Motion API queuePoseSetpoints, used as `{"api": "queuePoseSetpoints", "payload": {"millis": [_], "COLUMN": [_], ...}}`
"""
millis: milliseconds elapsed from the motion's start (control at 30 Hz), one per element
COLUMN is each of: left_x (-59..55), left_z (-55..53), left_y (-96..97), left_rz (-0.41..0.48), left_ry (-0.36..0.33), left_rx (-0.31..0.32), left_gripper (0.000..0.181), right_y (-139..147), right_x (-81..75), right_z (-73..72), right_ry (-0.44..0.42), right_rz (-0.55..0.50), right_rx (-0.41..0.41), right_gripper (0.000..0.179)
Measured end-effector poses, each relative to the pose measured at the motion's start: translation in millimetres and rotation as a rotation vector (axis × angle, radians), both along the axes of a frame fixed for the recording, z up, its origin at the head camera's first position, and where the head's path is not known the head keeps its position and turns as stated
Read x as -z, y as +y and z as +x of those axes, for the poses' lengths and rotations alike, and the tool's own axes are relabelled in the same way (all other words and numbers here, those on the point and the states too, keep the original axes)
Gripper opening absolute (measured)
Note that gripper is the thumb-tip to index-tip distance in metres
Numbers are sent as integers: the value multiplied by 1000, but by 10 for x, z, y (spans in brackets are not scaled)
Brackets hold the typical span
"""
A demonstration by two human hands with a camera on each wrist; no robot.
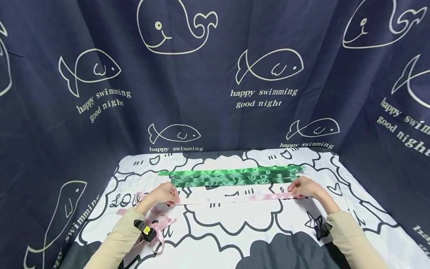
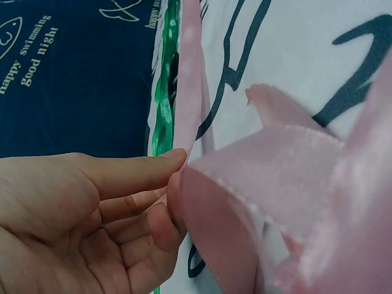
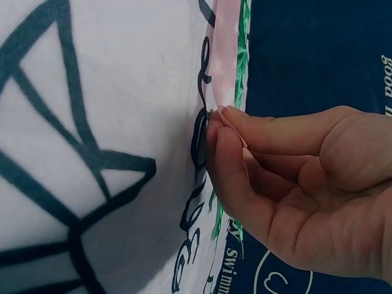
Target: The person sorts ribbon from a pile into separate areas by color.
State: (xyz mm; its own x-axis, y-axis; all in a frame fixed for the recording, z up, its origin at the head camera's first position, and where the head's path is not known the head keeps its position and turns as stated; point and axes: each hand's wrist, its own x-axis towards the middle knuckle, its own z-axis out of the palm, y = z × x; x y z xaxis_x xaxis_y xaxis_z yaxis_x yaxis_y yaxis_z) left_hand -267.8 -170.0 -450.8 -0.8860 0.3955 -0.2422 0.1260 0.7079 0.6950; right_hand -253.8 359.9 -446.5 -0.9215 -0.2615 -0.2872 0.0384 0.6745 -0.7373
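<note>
A pink satin ribbon (image 1: 265,196) is stretched straight between my two hands, just in front of the green ribbons. My left hand (image 1: 165,194) pinches it between thumb and fingertips; in the left wrist view a loose length of the pink ribbon (image 2: 269,162) curls away beyond the fingers. At the other end, my right hand (image 1: 304,187) pinches the ribbon near its tip, seen close up in the right wrist view. Several green ribbon strips (image 1: 231,177) lie side by side across the cloth behind the pink one. More pink ribbon (image 1: 160,223) lies in loops by the left forearm.
A white cloth with black cloud outlines and lettering (image 1: 231,218) covers the table. Dark blue curtains (image 1: 215,86) with fish and whale drawings hang at the back and both sides. Black wrist straps (image 1: 145,229) sit on the sleeves.
</note>
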Motion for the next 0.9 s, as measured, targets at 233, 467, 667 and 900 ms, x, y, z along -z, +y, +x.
{"api": "queuePoseSetpoints", "payload": {"millis": [233,467,667,900], "left_x": [9,26,29,54], "left_z": [-10,-12,-17,-14], "left_y": [48,75,66,46], "left_rz": [-11,-54,-95,-103], "left_ry": [10,26,46,64], "left_rx": [23,7,-12,-8], "left_gripper": [7,7,9,12], "right_y": [36,7,-12,0], "right_x": [32,24,22,48], "right_z": [-26,-32,-53,-62], "right_ry": [18,42,61,67], "right_rz": [24,103,167,212], "right_rx": [11,25,44,78], "right_gripper": [22,18,16,14]}}
